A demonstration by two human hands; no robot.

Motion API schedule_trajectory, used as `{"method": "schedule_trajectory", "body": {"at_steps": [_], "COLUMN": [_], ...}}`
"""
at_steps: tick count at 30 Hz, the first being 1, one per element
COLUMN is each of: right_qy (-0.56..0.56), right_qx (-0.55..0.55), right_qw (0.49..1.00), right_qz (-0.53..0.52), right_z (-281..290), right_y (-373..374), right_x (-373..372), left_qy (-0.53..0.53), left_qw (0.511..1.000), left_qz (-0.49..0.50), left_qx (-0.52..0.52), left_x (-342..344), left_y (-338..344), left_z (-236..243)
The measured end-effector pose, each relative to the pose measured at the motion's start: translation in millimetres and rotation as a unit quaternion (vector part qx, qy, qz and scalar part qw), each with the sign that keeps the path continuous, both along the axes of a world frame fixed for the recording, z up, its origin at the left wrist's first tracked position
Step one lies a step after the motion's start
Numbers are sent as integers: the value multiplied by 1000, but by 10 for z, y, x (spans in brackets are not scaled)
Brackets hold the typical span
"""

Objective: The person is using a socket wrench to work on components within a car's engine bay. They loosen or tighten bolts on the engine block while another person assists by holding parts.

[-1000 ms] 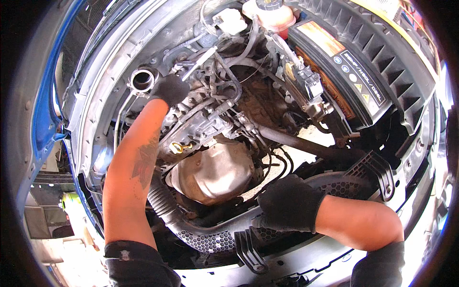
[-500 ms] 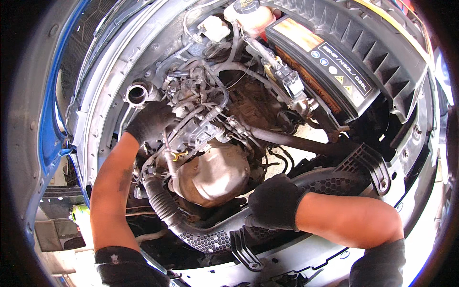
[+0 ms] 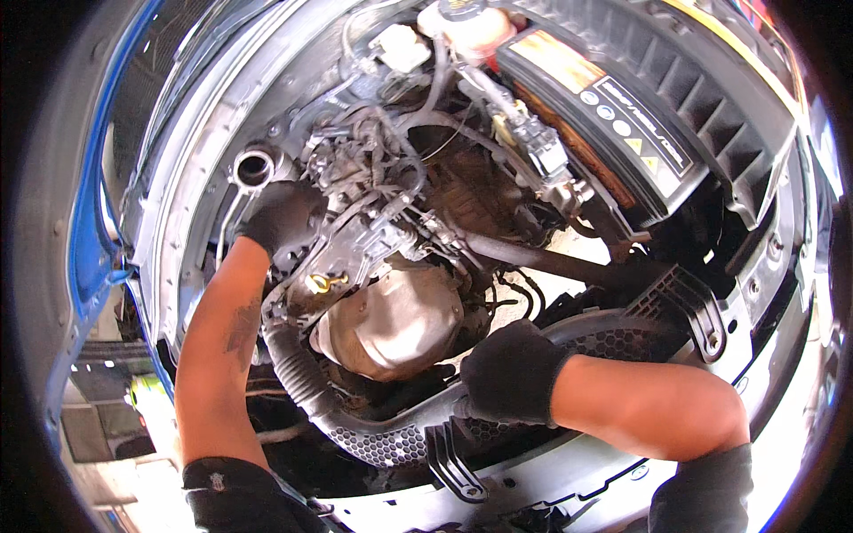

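Observation:
Both my hands wear black gloves. My left hand (image 3: 283,216) reaches into the far left side of the engine, just below an open round metal neck (image 3: 254,167). Its fingers go down behind engine parts and are hidden, so what they touch does not show. To its right lies a cluster of hoses and wiring (image 3: 364,164). Nearer to me are a yellow dipstick loop (image 3: 327,282) and a silvery heat shield (image 3: 395,322). My right hand (image 3: 511,373) is closed over the black plastic air duct (image 3: 378,444) along the front, with its fingertips out of sight.
A black battery (image 3: 613,124) and a ribbed black housing (image 3: 711,107) fill the far right. A reservoir (image 3: 466,28) sits at the top. A corrugated hose (image 3: 302,373) curves at the left. Black brackets (image 3: 458,466) stand along the front edge, and a blue body panel (image 3: 93,231) borders the left.
My left hand and forearm have shifted slightly to the right, and the yellow loop shows more plainly. My right hand stays in place on the duct.

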State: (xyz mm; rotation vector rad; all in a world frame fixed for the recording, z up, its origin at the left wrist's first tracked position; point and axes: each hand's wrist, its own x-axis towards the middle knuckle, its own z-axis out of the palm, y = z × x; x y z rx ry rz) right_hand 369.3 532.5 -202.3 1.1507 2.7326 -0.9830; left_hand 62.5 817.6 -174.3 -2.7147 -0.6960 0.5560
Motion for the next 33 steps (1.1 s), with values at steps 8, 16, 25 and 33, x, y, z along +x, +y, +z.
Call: {"method": "schedule_trajectory", "body": {"at_steps": [8,16,25,33], "right_qy": [21,-45,-26,-17], "right_qx": [-9,-35,25,24], "right_qw": [1000,998,998,998], "right_qz": [-7,35,43,49], "right_z": [23,160,220,166], "right_y": [62,96,27,26], "right_x": [54,-24,-76,-87], "left_qy": [-196,-290,-622,-637], "left_qw": [917,932,658,676], "left_qz": [348,207,420,370], "left_qx": [-10,60,-69,-23], "left_x": [160,294,801,604], "left_y": [98,-1468,-2611,-2437], "left_z": [-261,413,312,-258]}}
